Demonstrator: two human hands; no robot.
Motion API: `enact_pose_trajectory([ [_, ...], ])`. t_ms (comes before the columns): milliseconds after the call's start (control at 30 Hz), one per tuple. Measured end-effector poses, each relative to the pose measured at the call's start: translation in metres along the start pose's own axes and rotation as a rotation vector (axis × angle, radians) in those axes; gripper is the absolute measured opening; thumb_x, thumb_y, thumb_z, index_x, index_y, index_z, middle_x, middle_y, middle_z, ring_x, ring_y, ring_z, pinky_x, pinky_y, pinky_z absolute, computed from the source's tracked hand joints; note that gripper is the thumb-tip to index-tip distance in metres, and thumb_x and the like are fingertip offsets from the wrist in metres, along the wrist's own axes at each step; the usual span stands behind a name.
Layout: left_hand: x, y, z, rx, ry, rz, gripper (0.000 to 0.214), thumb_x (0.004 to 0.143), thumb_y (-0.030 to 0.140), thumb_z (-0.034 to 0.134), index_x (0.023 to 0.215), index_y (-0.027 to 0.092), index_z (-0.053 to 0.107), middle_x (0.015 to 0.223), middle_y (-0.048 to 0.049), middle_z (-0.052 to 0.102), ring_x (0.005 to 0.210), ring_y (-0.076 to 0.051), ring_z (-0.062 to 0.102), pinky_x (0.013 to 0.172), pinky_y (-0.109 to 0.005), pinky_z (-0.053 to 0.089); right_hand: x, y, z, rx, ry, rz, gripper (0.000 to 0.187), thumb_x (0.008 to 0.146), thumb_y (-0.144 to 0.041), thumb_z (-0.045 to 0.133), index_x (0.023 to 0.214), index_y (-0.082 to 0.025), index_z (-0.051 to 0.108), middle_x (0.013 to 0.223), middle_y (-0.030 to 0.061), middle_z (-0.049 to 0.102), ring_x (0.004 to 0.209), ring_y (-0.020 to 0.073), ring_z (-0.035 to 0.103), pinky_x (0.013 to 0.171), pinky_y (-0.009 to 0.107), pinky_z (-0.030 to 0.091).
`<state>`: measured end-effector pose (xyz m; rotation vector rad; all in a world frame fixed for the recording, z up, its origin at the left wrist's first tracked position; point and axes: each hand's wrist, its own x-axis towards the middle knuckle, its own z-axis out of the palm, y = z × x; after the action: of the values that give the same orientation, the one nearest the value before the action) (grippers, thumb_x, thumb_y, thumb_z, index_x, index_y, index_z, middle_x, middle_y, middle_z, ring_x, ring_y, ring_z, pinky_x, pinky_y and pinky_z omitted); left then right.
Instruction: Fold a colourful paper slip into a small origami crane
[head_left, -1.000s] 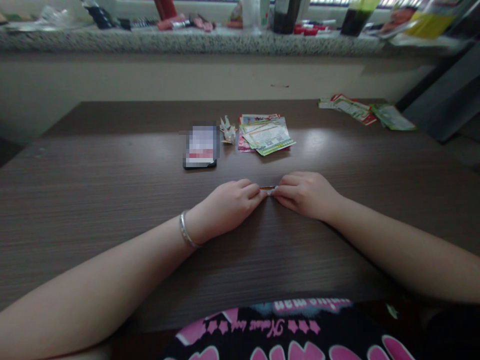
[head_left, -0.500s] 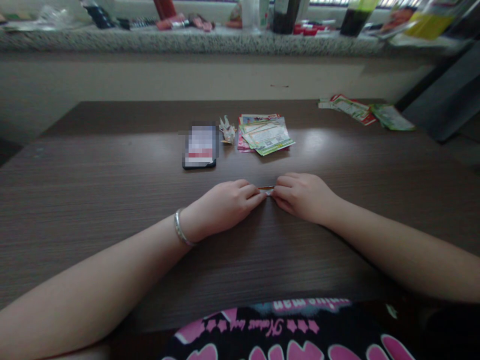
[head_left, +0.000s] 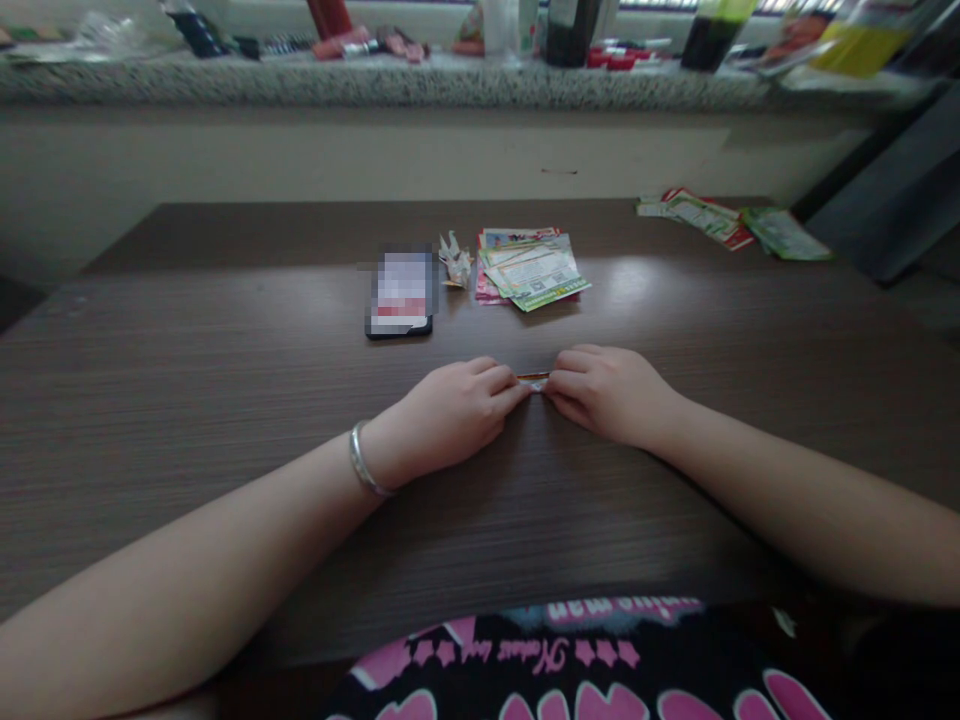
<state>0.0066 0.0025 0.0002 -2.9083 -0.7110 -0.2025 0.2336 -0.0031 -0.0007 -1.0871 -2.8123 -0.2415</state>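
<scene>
My left hand [head_left: 472, 405], below a silver bangle [head_left: 361, 460], pinches one end of a small folded paper piece [head_left: 535, 383] on the table. The other end is in the closed fingers of my right hand [head_left: 600, 390]. Only a narrow strip of the paper shows between my fingertips; the rest is hidden under them. Beyond my hands lies a stack of printed paper cards [head_left: 536, 270]. Left of the stack sits a small folded paper figure [head_left: 454, 262] with pointed tips.
A phone [head_left: 401, 295] with a blurred screen lies left of the paper figure. More printed papers [head_left: 712, 220] are near the table's far right corner. Behind the brown wooden table [head_left: 225, 380], a granite sill [head_left: 300, 88] holds bottles and small items.
Slightly more of the paper shows between my fingertips, which have moved a little apart. Everything else stays in place.
</scene>
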Motion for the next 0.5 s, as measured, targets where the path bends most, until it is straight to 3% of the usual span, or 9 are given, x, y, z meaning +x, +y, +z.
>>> enact_pose_trajectory([
  [500,-0.0013,-0.0006,0.0004,-0.035,-0.003,-0.023,0.033,0.090,0.019,0.047,0.120,0.015,0.060,0.103,-0.0086,0.064,0.095,-0.021,0.058,0.087,-0.034,0.052,-0.0038,0.0014,0.0023,-0.004,0.032,-0.029,0.024,0.093,-0.027,0.047,0.101,-0.024,0.069,0.082,0.0029,0.062,0.075,0.0159,0.052,0.063,0.029,0.030],
])
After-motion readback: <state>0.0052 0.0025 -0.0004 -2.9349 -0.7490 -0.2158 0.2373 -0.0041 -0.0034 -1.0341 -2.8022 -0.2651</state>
